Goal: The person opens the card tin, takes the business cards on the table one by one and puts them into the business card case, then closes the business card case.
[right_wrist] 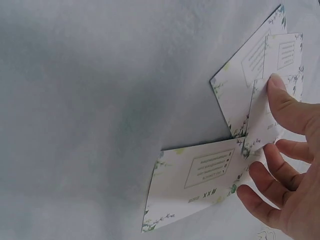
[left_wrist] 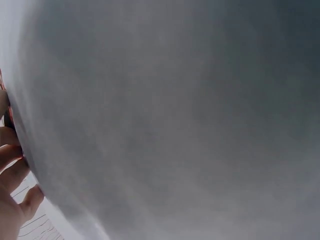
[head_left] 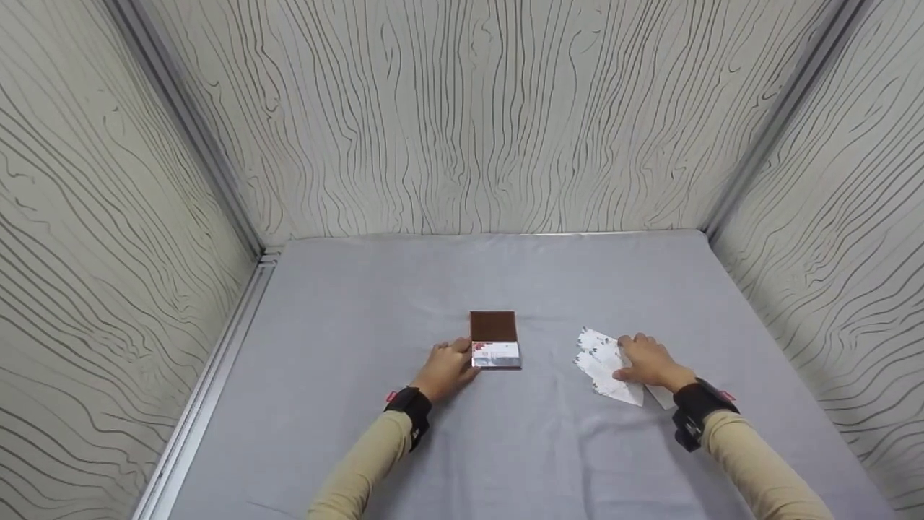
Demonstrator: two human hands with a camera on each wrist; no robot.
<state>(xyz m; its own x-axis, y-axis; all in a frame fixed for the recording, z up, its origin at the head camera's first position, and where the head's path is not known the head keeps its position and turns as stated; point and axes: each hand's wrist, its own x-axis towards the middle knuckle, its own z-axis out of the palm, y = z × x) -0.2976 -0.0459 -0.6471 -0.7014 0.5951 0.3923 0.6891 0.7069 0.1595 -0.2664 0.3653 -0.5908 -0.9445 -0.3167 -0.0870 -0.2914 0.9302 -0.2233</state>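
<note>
A small brown card holder (head_left: 494,326) lies flat near the table's middle, a white card with red print (head_left: 496,354) across its lower half. My left hand (head_left: 445,370) holds the holder's left side, thumb by the lower corner. In the left wrist view only the fingers (left_wrist: 15,170) and a sliver of the holder show. Further right, several white business cards (head_left: 603,361) with leafy corners lie overlapping and fanned out. Over them, my right hand (head_left: 646,361) grips a small upper card (right_wrist: 261,117) between thumb and fingers. One larger card (right_wrist: 192,175) lies beneath the fingertips.
A grey cloth (head_left: 361,289) with shallow wrinkles covers the table. Wood-patterned panels (head_left: 462,115) enclose the back and both sides. A metal rail (head_left: 209,390) runs along the table's left edge.
</note>
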